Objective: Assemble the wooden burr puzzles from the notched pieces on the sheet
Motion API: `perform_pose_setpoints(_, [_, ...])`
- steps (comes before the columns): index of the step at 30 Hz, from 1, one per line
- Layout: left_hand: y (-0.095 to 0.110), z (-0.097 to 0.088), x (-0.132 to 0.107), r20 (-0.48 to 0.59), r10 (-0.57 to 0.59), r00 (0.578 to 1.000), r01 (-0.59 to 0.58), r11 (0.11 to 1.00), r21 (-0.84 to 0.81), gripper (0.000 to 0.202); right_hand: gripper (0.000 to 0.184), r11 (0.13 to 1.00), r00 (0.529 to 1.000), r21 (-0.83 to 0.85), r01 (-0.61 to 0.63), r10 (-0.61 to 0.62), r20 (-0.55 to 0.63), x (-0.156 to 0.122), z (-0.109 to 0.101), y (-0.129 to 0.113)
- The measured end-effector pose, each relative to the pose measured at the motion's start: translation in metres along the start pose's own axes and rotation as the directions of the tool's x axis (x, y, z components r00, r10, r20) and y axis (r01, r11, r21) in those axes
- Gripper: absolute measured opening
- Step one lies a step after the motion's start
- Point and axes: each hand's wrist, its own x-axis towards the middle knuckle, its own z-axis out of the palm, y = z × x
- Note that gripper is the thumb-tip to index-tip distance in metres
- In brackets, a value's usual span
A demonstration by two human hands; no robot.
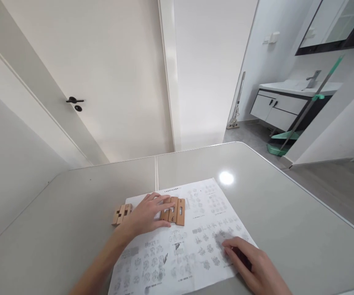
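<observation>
The left hand [148, 214] has its fingers spread over the flat wooden pieces [181, 212], which lie on a printed sheet [192, 242] and show to its right. The right hand [252, 262], well apart from them, has thumb and forefinger pressed together.

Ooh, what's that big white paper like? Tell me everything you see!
The white paper looks thin, with rows of small grey printed pictures and lines of text too blurred to read. It lies flat and slightly turned on the pale table. Wooden pieces rest on its upper part, partly under the left hand. The right hand is at its lower right edge; touching is unclear.
</observation>
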Motion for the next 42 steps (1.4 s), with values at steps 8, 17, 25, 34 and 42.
perform_pose_setpoints(8, [0.047,0.024,0.036,-0.001,0.084,0.996,-0.084,0.996,-0.025,0.057,0.025,0.999,0.999,0.010,-0.038,0.038,-0.007,0.002,0.000,0.000])
perform_pose_setpoints(17, [0.071,0.044,0.044,-0.096,0.095,0.991,-0.113,0.974,-0.199,0.081,0.028,0.998,0.987,-0.006,-0.057,0.056,-0.150,0.010,0.009,-0.011])
perform_pose_setpoints(25, [0.063,0.044,0.032,-0.163,0.037,0.986,-0.071,0.976,-0.205,0.071,0.030,0.962,0.988,-0.256,-0.100,0.065,-0.143,0.027,0.019,-0.014])
perform_pose_setpoints(34, [0.072,0.051,0.033,-0.350,-0.001,0.937,-0.046,0.991,-0.127,0.019,0.019,0.946,0.972,-0.299,-0.126,0.058,-0.226,0.026,0.032,-0.013])
perform_pose_setpoints(42, [0.094,0.058,0.042,-0.403,-0.096,0.910,0.041,0.989,-0.144,0.010,0.017,0.937,0.964,-0.309,-0.164,0.087,-0.251,0.021,0.036,-0.019])
